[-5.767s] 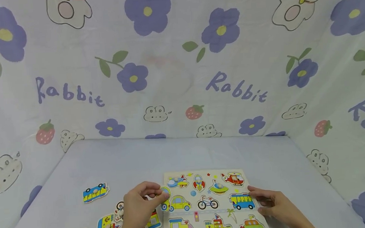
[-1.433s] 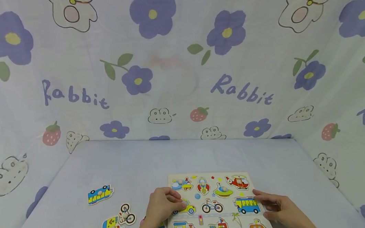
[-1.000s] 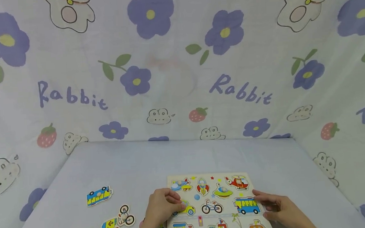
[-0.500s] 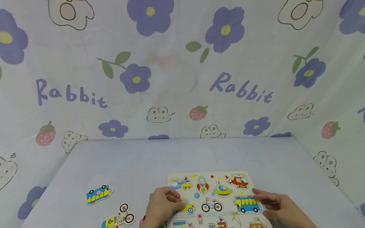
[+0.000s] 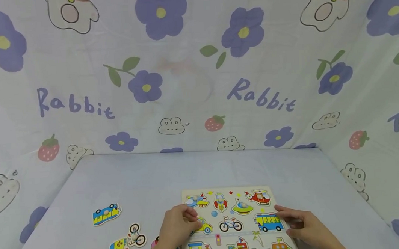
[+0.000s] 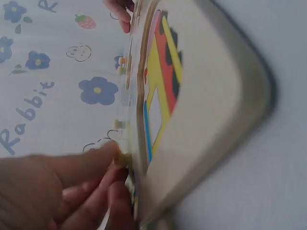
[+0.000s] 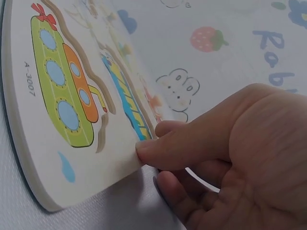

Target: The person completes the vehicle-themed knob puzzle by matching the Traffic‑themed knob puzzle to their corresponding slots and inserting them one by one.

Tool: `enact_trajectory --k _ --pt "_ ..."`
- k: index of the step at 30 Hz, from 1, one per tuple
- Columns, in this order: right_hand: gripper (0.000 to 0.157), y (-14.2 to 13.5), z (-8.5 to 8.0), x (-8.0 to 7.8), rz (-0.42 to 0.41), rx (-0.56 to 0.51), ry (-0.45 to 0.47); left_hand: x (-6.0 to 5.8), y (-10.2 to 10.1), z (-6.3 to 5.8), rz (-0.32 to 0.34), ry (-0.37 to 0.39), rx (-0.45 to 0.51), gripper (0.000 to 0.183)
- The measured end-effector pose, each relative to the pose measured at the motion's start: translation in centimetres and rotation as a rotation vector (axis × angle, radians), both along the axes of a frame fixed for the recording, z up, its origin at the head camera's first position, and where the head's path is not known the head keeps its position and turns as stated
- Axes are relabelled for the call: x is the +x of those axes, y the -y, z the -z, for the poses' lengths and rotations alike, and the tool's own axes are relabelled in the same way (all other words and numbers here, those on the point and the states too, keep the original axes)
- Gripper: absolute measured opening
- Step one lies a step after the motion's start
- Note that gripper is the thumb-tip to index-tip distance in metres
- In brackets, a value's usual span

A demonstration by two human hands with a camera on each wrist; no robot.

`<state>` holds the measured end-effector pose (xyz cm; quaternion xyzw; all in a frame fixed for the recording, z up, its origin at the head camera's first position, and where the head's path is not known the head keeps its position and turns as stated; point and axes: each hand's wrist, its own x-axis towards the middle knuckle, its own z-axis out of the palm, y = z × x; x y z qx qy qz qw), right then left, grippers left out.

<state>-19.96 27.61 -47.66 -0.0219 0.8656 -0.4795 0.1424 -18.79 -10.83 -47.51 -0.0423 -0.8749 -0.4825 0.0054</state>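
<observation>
Left hand (image 5: 177, 225) pinching yellow car piece (image 5: 207, 229), long axis left to right, front end undetermined, right hand (image 5: 304, 224) gripping puzzle board (image 7: 117, 159) at right edge

White cloth walls (image 5: 191, 102) enclose a pale table (image 5: 202, 169) at the back, left and right. Purple flowers (image 5: 161, 13) with yellow centres, green leaves (image 5: 131, 63), strawberries (image 5: 214, 124), outlined animal heads (image 5: 171, 126) and the word "Rabbit" (image 5: 261, 95) are printed across them. A faint pink smudge (image 5: 174, 64) shows on the back one. The light is soft and even.
</observation>
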Motion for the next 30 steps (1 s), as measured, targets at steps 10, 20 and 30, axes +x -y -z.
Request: enact_trajectory --k 10,20,30 --pt "0.042 0.5 0.1 -0.1 0.016 0.047 -0.029 2.9 6.7 -2.3 -0.172 0.042 -0.124 0.032" --pt "0.045 0.4 0.0 0.0 0.085 0.083 -0.027 6.0 15.6 -1.5 -0.451 0.117 -0.056 0.041" --pt "0.044 0.5 -0.1 0.1 0.083 0.062 -0.016 6.5 15.0 -0.2 -0.493 0.209 0.086 0.049"
